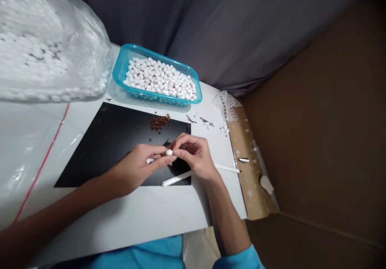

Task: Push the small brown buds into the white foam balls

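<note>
My left hand [141, 166] pinches a small white bead [169, 152] between thumb and fingertips over the black mat [99, 148]. Another white bit shows under its fingers. My right hand [193, 154] meets it from the right, fingers pinched close to the bead, holding something thin that I cannot make out. A white stick [177, 178] lies on the mat's near edge under my right hand. A small heap of brown bits [159, 122] lies on the mat's far side.
A turquoise basket [120, 66] full of white beads stands at the table's far side. A clear bag of white beads [45, 44] fills the upper left. A clear plastic sheet with a red line [42, 160] lies left. Brown cardboard [325, 132] rises right.
</note>
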`<state>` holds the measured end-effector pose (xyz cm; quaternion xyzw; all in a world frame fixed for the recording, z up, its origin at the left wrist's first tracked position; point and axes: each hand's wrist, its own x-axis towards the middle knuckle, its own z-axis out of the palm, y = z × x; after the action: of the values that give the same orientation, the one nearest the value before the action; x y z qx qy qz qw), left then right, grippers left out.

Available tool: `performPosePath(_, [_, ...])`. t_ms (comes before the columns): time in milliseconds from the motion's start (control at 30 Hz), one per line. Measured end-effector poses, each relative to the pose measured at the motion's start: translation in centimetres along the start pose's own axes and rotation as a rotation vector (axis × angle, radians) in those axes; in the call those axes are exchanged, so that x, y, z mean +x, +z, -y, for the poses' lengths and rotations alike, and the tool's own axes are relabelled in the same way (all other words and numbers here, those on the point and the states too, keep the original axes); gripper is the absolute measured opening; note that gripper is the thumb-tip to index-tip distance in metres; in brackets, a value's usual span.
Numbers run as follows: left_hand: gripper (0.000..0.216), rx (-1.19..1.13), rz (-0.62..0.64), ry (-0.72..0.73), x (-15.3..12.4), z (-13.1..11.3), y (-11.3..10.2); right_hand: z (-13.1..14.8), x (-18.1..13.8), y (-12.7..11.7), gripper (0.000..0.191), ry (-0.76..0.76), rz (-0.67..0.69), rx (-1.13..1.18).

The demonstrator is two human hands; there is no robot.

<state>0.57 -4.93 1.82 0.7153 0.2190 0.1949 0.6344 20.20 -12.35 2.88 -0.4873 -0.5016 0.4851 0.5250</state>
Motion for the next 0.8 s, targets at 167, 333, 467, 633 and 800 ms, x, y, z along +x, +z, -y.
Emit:
performPosePath(167, [0.031, -0.474, -0.049, -0.391, 0.1, 0.4, -0.3, -0.4, 0.4, -2.3, 0.024, 0.033, -0.144, -0.071])
performPosePath(333, [0.026, -0.880, -0.139, -0.421, 0.3, -0.3, -1.9, -0.1, 1.6, -6.2, 0.030, 0.025, -0.414, -0.210])
performPosePath(467, [0.036, -0.989, -0.230, -0.350, 0.5, -0.5, -3.2, 0.9, 5.0, -7.8, 0.033, -0.018, -0.403, -0.253])
performPosePath(633, [0.034, -0.959, -0.203, -0.377, 1.0, 0.9, -3.5, 2.5, 11.8, -7.9, 0.035, -0.137, -0.447, -0.385])
performPosePath(800, [0.035, -0.937, -0.210, -0.380, 1.5, 1.4, -3.4, 2.6, 14.7, -6.9, 0.044, -0.222, -0.583, -0.327])
